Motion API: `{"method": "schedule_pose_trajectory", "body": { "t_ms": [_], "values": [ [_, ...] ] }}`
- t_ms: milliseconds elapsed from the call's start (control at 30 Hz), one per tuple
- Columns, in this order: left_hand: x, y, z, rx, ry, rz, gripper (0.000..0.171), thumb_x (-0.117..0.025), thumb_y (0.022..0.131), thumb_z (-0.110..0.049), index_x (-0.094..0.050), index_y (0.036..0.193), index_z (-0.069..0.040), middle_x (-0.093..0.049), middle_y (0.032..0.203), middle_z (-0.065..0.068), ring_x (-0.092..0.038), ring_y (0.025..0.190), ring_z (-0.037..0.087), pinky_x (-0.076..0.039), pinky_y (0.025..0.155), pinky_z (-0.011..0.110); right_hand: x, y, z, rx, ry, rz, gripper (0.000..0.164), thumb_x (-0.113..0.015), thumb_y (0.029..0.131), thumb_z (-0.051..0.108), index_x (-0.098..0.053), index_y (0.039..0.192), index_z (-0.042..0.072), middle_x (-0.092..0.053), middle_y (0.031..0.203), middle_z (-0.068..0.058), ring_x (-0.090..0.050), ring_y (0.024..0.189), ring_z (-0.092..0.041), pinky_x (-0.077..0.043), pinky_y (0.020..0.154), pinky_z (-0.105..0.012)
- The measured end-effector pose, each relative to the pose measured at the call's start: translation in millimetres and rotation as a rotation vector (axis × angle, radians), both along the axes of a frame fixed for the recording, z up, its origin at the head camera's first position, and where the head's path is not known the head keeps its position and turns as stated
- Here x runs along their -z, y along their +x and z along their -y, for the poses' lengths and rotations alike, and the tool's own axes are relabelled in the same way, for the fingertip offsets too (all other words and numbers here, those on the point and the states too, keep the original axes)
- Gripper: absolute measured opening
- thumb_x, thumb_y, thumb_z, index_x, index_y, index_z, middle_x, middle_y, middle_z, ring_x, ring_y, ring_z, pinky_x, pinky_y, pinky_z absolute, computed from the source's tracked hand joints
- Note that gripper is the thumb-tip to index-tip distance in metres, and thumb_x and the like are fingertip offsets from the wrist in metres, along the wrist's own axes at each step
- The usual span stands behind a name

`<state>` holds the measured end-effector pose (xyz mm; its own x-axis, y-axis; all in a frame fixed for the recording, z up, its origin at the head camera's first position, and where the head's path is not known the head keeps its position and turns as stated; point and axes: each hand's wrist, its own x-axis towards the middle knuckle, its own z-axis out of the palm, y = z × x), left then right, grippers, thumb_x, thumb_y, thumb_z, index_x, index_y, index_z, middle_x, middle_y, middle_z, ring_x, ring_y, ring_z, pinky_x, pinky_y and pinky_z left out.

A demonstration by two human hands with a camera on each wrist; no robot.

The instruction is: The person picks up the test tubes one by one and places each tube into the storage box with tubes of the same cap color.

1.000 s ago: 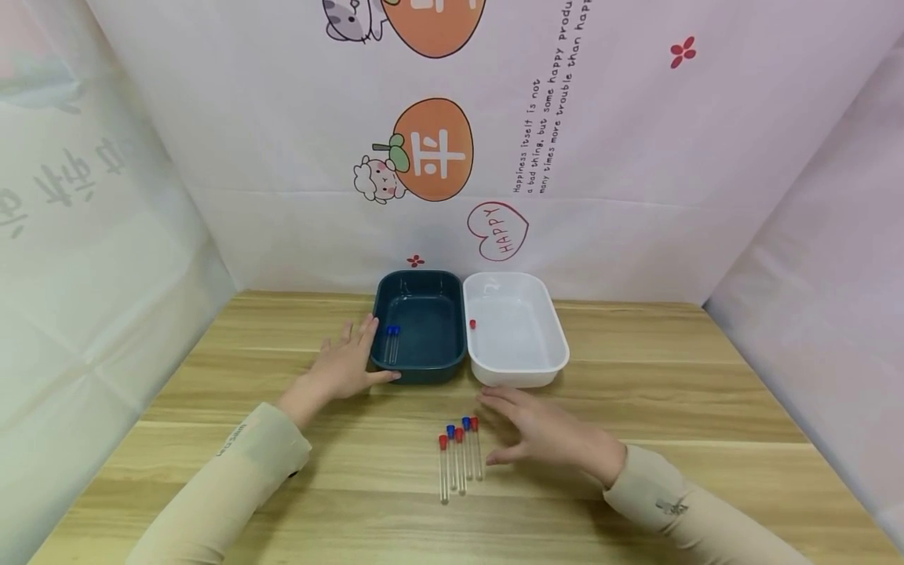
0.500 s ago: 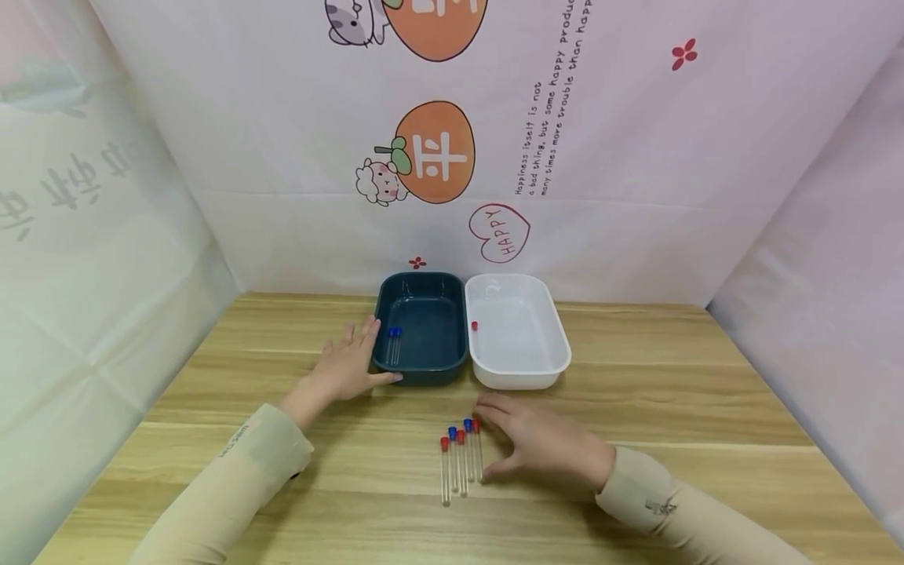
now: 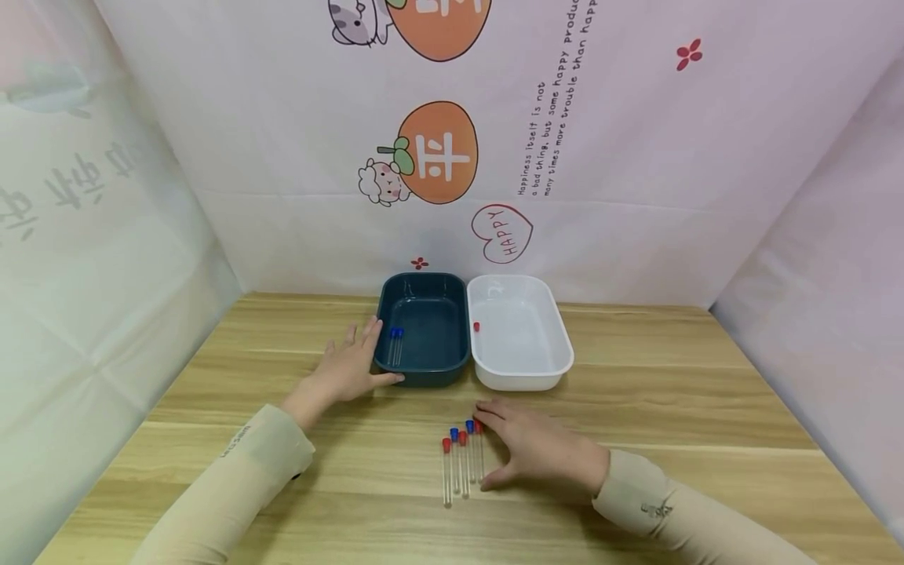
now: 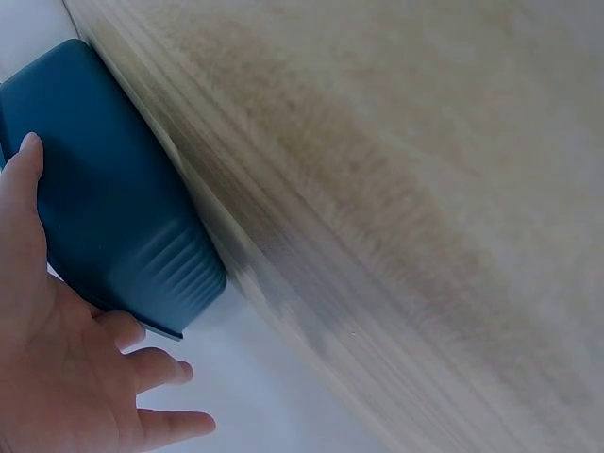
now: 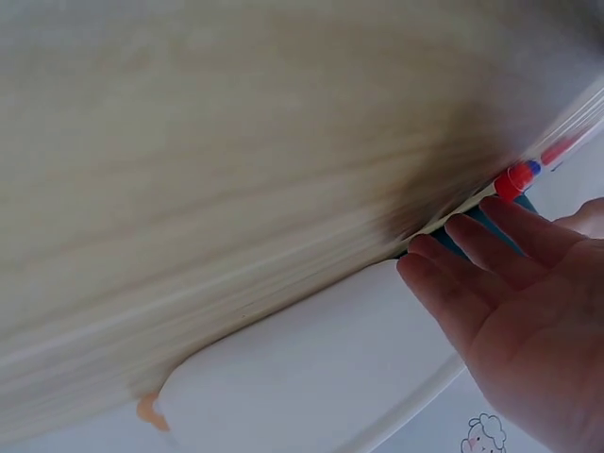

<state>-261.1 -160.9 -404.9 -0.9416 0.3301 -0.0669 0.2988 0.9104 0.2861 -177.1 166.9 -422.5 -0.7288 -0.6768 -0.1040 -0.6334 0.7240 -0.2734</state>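
Several clear test tubes [image 3: 455, 471] lie side by side on the table, three with red caps and two with blue. My right hand [image 3: 540, 447] is at their right side, thumb and fingers spread apart by the ends of the rightmost red-capped tube [image 3: 482, 455]. In the right wrist view a red cap [image 5: 515, 179] shows just beyond the fingertips. My left hand [image 3: 342, 373] rests spread against the left side of a dark teal tray [image 3: 434, 329], its thumb along the near rim. Inside that tray are two blue-capped tubes [image 3: 397, 345].
Right beside the teal tray stands a white tray [image 3: 523, 333] with a red-capped tube [image 3: 476, 326] at its left wall. Both trays are near the back of the wooden table [image 3: 636, 377], before a printed cloth backdrop [image 3: 600, 235].
My right hand has shifted slightly left and nearer, bringing its fingers and thumb close to the rightmost tube. The left hand stays at the teal tray.
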Motion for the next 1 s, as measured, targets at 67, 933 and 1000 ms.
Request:
{"method": "schedule_pose_trajectory", "body": {
  "t_ms": [67, 933, 1000],
  "values": [
    [-1.0, 0.4, -0.2, 0.001, -0.001, -0.001, 0.112, -0.065, 0.092, -0.065, -0.006, 0.165, -0.002, -0.006, 0.171, 0.017, -0.008, 0.153, 0.048, -0.01, 0.112, 0.076, 0.0, 0.4, -0.2, 0.005, 0.0, -0.003, 0.104, -0.078, 0.078, 0.068, -0.048, 0.151, -0.001, -0.044, 0.156, -0.017, -0.041, 0.144, -0.034, -0.035, 0.116, -0.047],
    [-0.5, -0.2, -2.1, 0.002, -0.012, -0.001, 0.112, -0.065, 0.092, -0.066, -0.006, 0.165, -0.003, -0.005, 0.171, 0.016, -0.007, 0.153, 0.047, -0.01, 0.114, 0.075, -9.5, 1.8, 3.4, 0.083, -0.044, 0.011, 0.105, -0.083, 0.076, 0.063, -0.048, 0.15, -0.002, -0.046, 0.155, -0.016, -0.045, 0.141, -0.032, -0.039, 0.114, -0.047],
    [0.4, 0.2, -1.6, -0.002, -0.013, 0.001, 0.112, -0.065, 0.092, -0.066, -0.006, 0.165, -0.003, -0.005, 0.171, 0.015, -0.006, 0.153, 0.046, -0.01, 0.114, 0.074, -10.5, 0.7, 3.2, 0.076, -0.044, -0.005, 0.105, -0.084, 0.075, 0.062, -0.048, 0.149, -0.003, -0.047, 0.154, -0.017, -0.046, 0.14, -0.032, -0.04, 0.112, -0.047]
  ]
}}
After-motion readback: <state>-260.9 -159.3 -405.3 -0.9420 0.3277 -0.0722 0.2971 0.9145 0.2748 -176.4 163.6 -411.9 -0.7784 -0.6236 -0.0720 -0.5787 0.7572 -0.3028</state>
